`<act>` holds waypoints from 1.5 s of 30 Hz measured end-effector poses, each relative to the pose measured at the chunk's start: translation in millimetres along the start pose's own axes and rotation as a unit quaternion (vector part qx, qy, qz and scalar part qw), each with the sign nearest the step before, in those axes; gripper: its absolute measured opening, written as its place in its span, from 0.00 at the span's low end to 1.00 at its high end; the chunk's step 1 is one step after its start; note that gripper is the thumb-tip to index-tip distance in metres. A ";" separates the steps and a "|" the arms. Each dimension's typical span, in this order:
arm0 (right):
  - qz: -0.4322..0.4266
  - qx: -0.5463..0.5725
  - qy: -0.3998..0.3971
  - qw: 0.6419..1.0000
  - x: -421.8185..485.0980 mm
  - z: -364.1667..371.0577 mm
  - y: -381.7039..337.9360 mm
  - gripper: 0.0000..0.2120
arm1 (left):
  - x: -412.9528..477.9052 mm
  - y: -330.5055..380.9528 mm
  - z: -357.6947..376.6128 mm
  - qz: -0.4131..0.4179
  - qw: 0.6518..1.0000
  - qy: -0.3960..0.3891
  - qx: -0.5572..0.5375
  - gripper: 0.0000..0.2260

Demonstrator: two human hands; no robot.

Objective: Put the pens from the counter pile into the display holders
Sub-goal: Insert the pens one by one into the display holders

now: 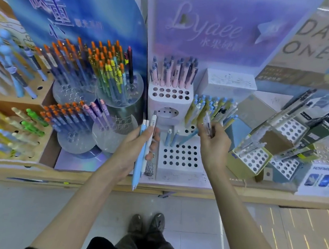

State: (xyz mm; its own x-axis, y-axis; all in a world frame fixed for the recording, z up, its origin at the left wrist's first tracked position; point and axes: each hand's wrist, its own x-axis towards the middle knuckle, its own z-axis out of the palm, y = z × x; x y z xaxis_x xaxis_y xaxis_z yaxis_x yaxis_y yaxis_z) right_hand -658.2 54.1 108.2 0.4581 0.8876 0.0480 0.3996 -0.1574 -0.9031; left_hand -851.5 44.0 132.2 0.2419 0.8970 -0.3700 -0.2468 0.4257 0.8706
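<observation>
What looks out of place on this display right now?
A black carton on the far right sits tilted against the white perforated holders instead of standing square. A small bluish piece lies loose on the counter's front edge, too blurred to identify.

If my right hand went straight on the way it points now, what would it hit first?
Probably the bunch of yellow pens with blue caps, standing just beyond the right hand, which holds a clear pen. Depth is hard to judge here.
</observation>
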 end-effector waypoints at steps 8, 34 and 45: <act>-0.011 -0.026 0.001 1.000 -4.8 2.0 10.8 0.21 | 3.6 0.2 -7.8 0.016 1.000 0.005 0.006 0.10; 0.010 -0.063 -0.153 0.986 -4.5 15.6 6.8 0.03 | -3.6 -1.8 -27.8 -0.056 0.992 -0.021 -0.114 0.15; 0.008 -0.067 -0.161 0.985 -2.2 14.9 7.7 0.09 | -6.5 -1.5 -23.2 -0.054 0.992 -0.023 -0.112 0.15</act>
State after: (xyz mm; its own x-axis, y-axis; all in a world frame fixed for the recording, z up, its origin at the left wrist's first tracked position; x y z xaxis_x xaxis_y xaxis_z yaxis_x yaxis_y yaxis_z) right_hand -668.0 57.3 94.8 0.1985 0.9725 -0.1221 0.5063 -0.2084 -0.8368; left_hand -874.4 40.3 125.9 0.3195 0.8405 -0.4376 -0.4185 0.5395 0.7306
